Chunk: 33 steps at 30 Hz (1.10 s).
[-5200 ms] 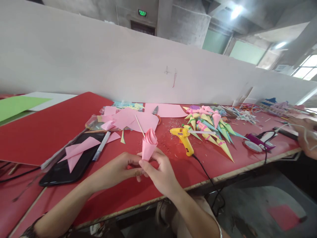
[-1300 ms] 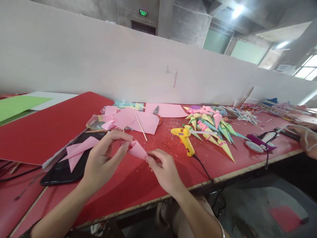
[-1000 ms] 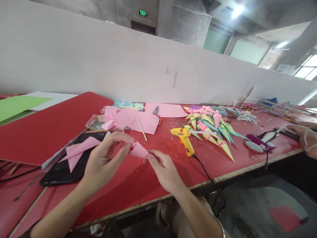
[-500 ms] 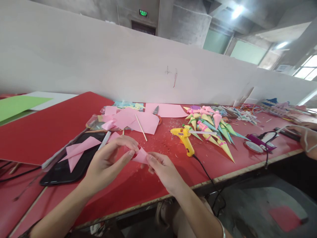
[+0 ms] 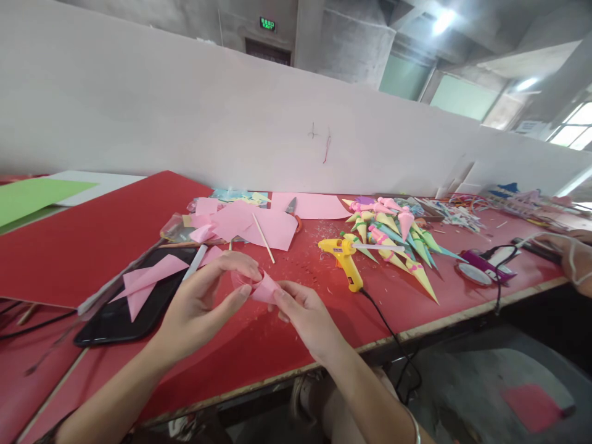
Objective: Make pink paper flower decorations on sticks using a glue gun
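A small piece of pink paper [image 5: 263, 290], curled into a cone with its open end toward the left, is held above the red table. My left hand [image 5: 203, 302] has its fingers and thumb closed around the cone's wide end. The thumb and fingers of my right hand [image 5: 300, 311] pinch the narrower end. To the right of my hands lies a yellow glue gun [image 5: 345, 259] with a glue stick in its back. Cut pink paper pieces [image 5: 143, 283] rest on a black tray [image 5: 115, 320] to the left.
Finished paper cones [image 5: 393, 228] in several colours are heaped behind the glue gun. Pink sheets [image 5: 272, 228], a thin stick [image 5: 263, 237] and scissors [image 5: 292, 206] lie at the back. A purple box [image 5: 490, 268] and another person's hand [image 5: 576, 259] are at the right.
The pink paper has been rolled rounder, and its open end now shows more clearly between my hands. My fingers have shifted slightly on it.
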Each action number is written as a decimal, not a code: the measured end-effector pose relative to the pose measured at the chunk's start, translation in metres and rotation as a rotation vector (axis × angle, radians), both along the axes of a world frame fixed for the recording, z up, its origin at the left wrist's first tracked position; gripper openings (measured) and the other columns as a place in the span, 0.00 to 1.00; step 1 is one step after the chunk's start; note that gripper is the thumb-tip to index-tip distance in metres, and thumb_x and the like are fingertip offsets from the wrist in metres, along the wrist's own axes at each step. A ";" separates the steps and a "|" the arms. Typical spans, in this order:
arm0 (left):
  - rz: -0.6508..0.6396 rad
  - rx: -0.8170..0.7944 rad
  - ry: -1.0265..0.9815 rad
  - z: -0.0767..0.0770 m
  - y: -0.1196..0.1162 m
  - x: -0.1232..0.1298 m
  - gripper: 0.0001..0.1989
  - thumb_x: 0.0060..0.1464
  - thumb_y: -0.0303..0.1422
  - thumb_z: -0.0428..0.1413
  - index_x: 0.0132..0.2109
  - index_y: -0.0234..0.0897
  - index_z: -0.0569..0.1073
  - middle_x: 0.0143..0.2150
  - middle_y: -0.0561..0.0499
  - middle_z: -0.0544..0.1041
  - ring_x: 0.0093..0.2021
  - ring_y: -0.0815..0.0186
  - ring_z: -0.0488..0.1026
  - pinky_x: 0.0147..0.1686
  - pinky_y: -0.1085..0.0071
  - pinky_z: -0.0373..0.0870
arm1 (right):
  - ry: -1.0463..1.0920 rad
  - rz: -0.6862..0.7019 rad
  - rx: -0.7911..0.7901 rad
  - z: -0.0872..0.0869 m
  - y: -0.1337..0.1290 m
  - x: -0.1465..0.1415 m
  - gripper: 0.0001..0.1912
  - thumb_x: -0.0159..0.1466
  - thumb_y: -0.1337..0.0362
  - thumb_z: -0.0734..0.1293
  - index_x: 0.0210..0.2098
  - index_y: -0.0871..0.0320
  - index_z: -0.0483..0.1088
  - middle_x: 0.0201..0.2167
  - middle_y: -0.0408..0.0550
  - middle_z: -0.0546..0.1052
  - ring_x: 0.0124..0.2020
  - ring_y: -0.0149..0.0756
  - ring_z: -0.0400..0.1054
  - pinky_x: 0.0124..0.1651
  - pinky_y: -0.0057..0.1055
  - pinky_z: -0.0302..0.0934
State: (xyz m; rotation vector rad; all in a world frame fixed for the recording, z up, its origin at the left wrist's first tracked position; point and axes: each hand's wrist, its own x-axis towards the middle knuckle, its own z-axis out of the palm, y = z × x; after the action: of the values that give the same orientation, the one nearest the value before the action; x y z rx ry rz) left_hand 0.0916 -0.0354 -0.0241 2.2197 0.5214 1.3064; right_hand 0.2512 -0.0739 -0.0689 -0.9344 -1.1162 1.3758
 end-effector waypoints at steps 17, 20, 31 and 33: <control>0.043 -0.272 0.036 -0.010 -0.004 0.004 0.32 0.53 0.33 0.57 0.63 0.47 0.54 0.44 0.49 0.75 0.42 0.63 0.75 0.42 0.67 0.75 | 0.019 -0.023 0.108 0.008 -0.004 -0.002 0.18 0.54 0.50 0.67 0.38 0.55 0.71 0.35 0.46 0.75 0.39 0.36 0.66 0.41 0.31 0.60; 0.042 -0.260 0.028 -0.009 -0.005 0.002 0.33 0.53 0.31 0.57 0.63 0.45 0.54 0.41 0.49 0.76 0.39 0.63 0.76 0.39 0.68 0.76 | 0.011 0.001 0.134 0.005 -0.004 -0.002 0.17 0.54 0.52 0.68 0.39 0.54 0.72 0.37 0.46 0.75 0.41 0.37 0.66 0.42 0.32 0.61; 0.021 -0.175 0.131 -0.007 -0.009 0.007 0.32 0.53 0.32 0.56 0.63 0.52 0.54 0.42 0.51 0.79 0.40 0.61 0.77 0.39 0.67 0.75 | -0.024 0.006 0.309 0.004 -0.005 -0.003 0.18 0.58 0.61 0.69 0.48 0.50 0.71 0.43 0.47 0.75 0.43 0.37 0.68 0.48 0.36 0.61; 0.036 -0.166 0.145 -0.006 -0.009 0.007 0.32 0.54 0.32 0.56 0.63 0.50 0.54 0.41 0.51 0.79 0.39 0.61 0.77 0.38 0.67 0.76 | -0.056 -0.007 0.337 0.006 -0.006 -0.003 0.18 0.59 0.60 0.68 0.49 0.49 0.70 0.45 0.46 0.75 0.44 0.37 0.69 0.49 0.36 0.62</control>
State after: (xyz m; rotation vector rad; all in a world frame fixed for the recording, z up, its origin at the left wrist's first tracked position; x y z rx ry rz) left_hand 0.0984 -0.0444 -0.0304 2.1847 0.7004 1.0822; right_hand 0.2483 -0.0798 -0.0626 -0.7334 -1.3361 1.1164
